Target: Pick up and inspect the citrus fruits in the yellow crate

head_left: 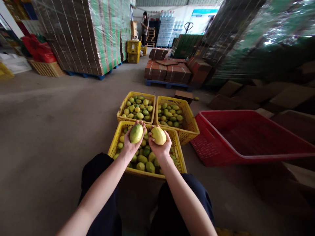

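Observation:
A greenish-yellow lemon [136,133] rests in my left hand [130,146], palm up with the fingers curled round its far side. My right hand [161,150] cups a yellower lemon [158,135], its fingers wrapped about the fruit's side and underside. Both hands are over the near yellow crate [181,157], which holds many green and yellow lemons [142,159]. Just beyond stand two more yellow crates of lemons, the far left crate [119,115] and the far right crate [189,126].
A large red bin [201,137] stands at the right, beside cardboard pieces [228,101]. Flattened cartons lie on a blue pallet [157,83] ahead. Tall wrapped stacks [71,36] rise at the left and right. A person [145,28] stands at the back.

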`<control>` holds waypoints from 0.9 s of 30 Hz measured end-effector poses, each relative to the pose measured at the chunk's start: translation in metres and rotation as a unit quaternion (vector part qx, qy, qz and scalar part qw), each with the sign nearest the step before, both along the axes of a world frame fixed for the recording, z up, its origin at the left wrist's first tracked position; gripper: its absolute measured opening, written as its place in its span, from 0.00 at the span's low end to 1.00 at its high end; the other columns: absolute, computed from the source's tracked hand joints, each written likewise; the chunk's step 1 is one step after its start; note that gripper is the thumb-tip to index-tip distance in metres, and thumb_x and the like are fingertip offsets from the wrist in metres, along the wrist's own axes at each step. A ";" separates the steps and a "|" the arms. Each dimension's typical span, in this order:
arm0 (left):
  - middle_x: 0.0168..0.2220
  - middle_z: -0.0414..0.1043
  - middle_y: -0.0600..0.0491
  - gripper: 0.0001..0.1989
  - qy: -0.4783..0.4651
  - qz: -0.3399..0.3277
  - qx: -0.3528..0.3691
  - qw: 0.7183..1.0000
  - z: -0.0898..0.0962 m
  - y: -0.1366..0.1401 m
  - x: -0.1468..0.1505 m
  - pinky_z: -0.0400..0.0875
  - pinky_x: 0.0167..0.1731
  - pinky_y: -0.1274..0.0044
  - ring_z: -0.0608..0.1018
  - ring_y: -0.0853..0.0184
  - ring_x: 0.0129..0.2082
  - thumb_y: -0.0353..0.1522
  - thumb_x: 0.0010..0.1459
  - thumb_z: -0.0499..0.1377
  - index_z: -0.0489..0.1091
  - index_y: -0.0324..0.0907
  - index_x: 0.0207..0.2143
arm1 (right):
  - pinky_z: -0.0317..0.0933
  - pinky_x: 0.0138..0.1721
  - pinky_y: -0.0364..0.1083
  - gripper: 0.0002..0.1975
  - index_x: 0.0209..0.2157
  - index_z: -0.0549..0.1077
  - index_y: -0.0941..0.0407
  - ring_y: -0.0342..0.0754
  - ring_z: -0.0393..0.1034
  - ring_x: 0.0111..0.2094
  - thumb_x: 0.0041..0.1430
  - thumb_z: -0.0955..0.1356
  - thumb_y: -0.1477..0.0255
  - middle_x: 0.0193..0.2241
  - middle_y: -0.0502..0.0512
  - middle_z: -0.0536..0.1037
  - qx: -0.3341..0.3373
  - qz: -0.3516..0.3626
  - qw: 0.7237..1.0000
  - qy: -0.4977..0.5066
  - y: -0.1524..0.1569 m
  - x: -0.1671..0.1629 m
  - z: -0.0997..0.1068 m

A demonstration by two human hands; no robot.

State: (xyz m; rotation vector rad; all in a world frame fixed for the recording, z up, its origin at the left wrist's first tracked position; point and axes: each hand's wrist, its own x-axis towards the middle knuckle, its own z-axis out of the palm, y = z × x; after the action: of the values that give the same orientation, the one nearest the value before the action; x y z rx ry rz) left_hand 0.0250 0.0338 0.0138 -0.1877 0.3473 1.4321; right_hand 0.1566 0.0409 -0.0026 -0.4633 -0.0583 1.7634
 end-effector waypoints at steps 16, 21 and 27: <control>0.38 0.81 0.48 0.18 -0.011 -0.034 0.025 0.999 -0.009 -0.003 -0.002 0.79 0.39 0.76 0.83 0.63 0.42 0.32 0.64 0.51 0.76 0.41 0.51 | 0.70 0.27 0.45 0.12 0.39 0.76 0.55 0.49 0.77 0.30 0.57 0.65 0.66 0.31 0.53 0.83 -0.049 -0.004 0.999 -0.010 -0.003 -0.009 0.003; 0.35 0.81 0.49 0.16 -0.010 -0.028 0.012 0.999 -0.005 -0.004 0.000 0.79 0.37 0.76 0.83 0.64 0.39 0.33 0.66 0.50 0.77 0.41 0.45 | 0.70 0.26 0.44 0.11 0.37 0.75 0.55 0.49 0.77 0.30 0.56 0.65 0.66 0.30 0.53 0.82 -0.045 0.001 0.999 0.005 -0.003 -0.012 0.002; 0.33 0.81 0.49 0.18 -0.001 0.003 0.004 1.000 0.003 -0.006 0.003 0.79 0.43 0.74 0.83 0.64 0.38 0.32 0.65 0.49 0.77 0.41 0.47 | 0.70 0.24 0.43 0.10 0.35 0.75 0.54 0.48 0.77 0.28 0.55 0.65 0.66 0.30 0.52 0.83 -0.042 -0.006 0.999 0.002 -0.003 -0.016 0.005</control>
State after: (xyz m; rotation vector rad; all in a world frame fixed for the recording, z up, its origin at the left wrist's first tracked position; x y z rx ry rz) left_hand 0.0283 0.0280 0.0170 -0.1849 0.3399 1.4395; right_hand 0.1409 0.0384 0.0019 -0.5190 0.0212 1.7605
